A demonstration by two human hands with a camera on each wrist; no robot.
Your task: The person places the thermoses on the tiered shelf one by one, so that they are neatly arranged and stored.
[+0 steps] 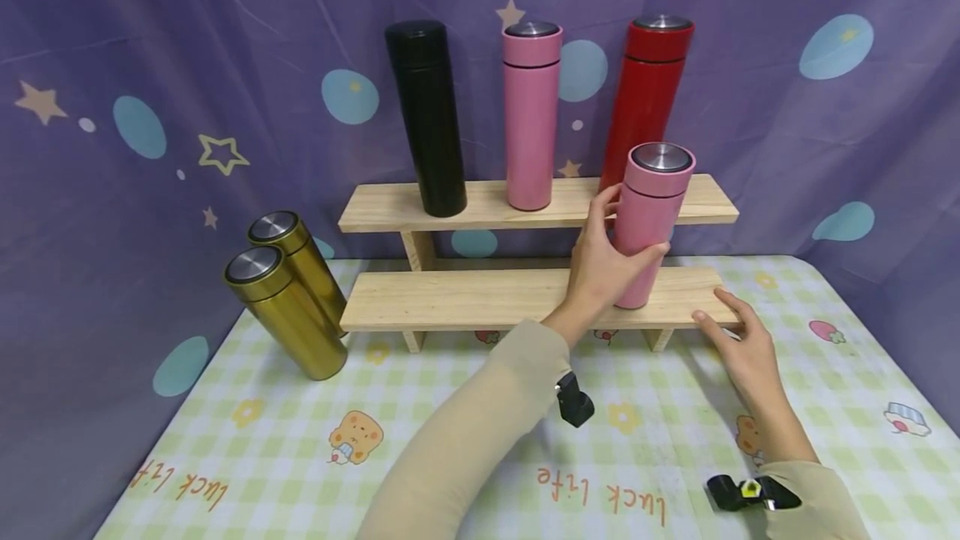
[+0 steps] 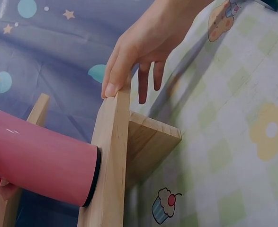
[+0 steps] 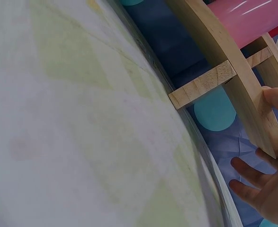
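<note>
Tablecloth (image 1: 285, 486): gold flasks (image 1: 296, 327), wooden shelf (image 1: 450, 298). Shelf: black flask (image 1: 429, 119), pink flasks (image 1: 531, 123), probably red flask (image 1: 648, 98).

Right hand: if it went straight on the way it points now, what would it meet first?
The lower shelf: the right hand touches its right end, so going on would likely press against it. Past that, the pink bottle in the left hand might come next, though depth is unclear.
</note>
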